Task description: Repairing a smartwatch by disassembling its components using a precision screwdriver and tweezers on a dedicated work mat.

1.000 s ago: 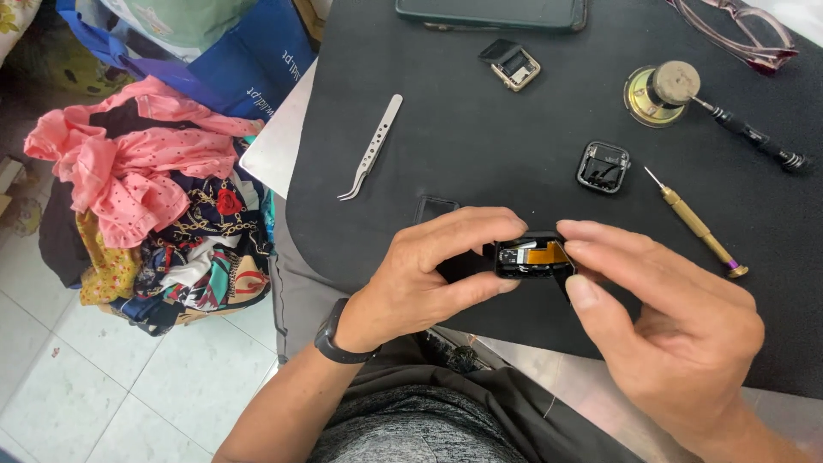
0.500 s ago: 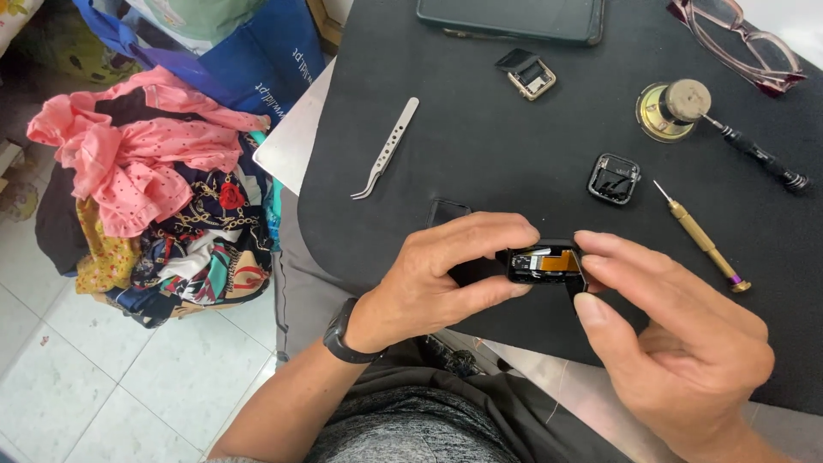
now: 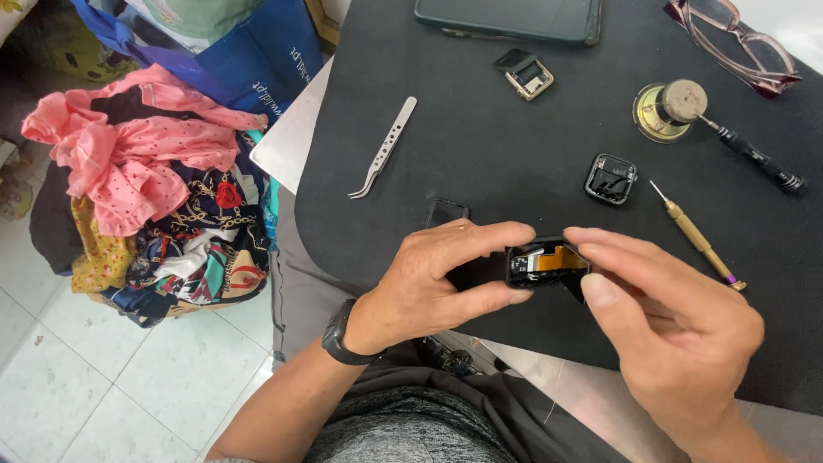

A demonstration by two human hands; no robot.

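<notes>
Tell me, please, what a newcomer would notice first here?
Both hands meet at the black mat's near edge, the left hand and right hand pinching a small opened watch case with an orange strip inside. A heap of colourful clothes lies left of the table.

The lower half of the small opened device [image 3: 545, 262] sits behind the right hand [image 3: 677, 334], whose thumb covers its near corner; the left hand [image 3: 437, 283] hides its left end, so how the fingers [image 3: 497, 236] grip there cannot be told. The parts inside it are too small to make out. A dark flat piece [image 3: 446, 211] shows only its top edge above the left knuckles. The phone [image 3: 507, 17] and the glasses [image 3: 735, 45] are cut off by the top edge. The bench [image 3: 514, 146] runs out on the right.
</notes>
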